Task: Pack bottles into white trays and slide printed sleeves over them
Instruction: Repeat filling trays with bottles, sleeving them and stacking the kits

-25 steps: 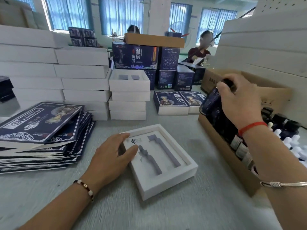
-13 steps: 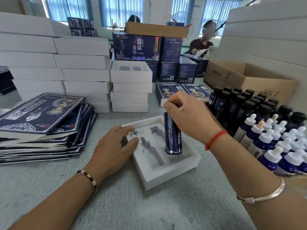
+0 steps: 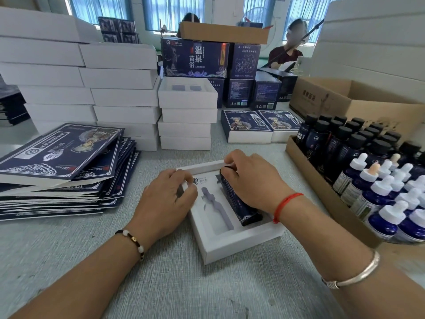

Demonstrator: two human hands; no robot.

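Both hands rest over a white tray (image 3: 230,247) near the middle of the grey table (image 3: 161,284). Left hand (image 3: 164,203) lies on the tray's left edge with its fingers curled loosely against the rim, pinching it lightly. Right hand (image 3: 251,184) presses down on a dark blue bottle (image 3: 239,203), fingers curled over its upper part. This bottle lies flat in the tray's right-hand slot, its long axis running from far-left to near-right; the dark end near the wrist points toward the viewer, while the far end is hidden under the fingers. Beside it, the tray's left slot (image 3: 217,207) shows only its grey lining. At far left sits a fanned stack of flat printed sleeves (image 3: 59,153), with piles of white trays (image 3: 119,95) behind them. To the right, a cardboard box (image 3: 326,196) holds upright bottles, dark-capped ones at the far end and white-dropper ones (image 3: 386,217) nearer; the picture's edge cuts the box off. Label text on the bottles is too small to read.
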